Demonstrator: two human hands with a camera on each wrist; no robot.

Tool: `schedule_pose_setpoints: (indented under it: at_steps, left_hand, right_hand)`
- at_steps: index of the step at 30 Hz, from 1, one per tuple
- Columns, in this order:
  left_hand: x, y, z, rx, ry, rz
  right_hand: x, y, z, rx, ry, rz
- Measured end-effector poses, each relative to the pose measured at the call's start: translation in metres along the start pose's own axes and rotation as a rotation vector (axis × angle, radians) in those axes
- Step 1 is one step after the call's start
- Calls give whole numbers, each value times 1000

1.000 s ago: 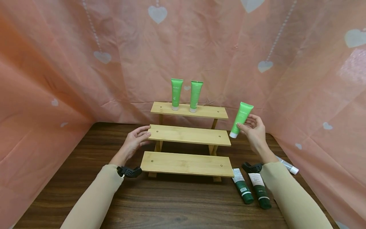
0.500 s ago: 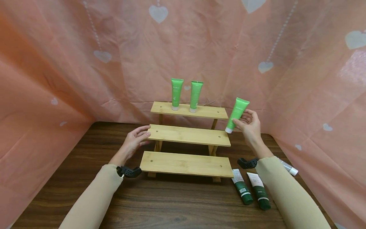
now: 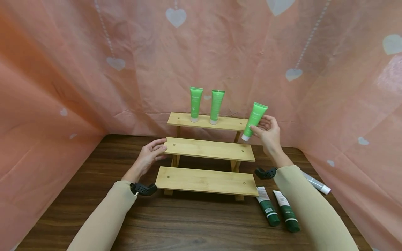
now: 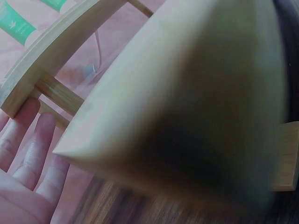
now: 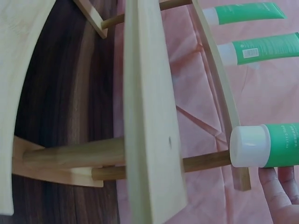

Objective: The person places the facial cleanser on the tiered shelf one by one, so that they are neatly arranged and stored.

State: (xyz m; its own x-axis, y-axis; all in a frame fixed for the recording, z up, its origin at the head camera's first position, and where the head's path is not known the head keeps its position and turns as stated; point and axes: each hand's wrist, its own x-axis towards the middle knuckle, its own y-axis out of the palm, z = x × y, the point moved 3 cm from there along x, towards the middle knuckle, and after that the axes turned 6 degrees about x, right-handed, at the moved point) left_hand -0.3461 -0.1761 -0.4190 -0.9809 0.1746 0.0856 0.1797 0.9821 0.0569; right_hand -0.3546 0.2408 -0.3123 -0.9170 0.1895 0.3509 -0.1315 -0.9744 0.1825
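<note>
Pinching a green tube (image 3: 255, 118), right fingers (image 3: 270, 121) are closed; outstretched left fingers (image 3: 157, 142) touch the middle shelf (image 3: 208, 148).

Tilted green tube (image 3: 253, 120) in right fingers (image 3: 271, 122) near top shelf (image 3: 231, 122)

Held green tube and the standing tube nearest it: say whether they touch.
Apart. In the head view, pink curtain shows between the held tube and the nearest standing tube; the right wrist view shows a gap too.
</note>
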Motion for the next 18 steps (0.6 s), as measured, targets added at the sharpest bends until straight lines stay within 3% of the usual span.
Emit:
schedule_pose_setpoints:
  at_steps: [18]
  left_hand:
    - [2,1,0,-20,15,-9]
  right_hand:
    - [28,27,4,-45,-80,-21]
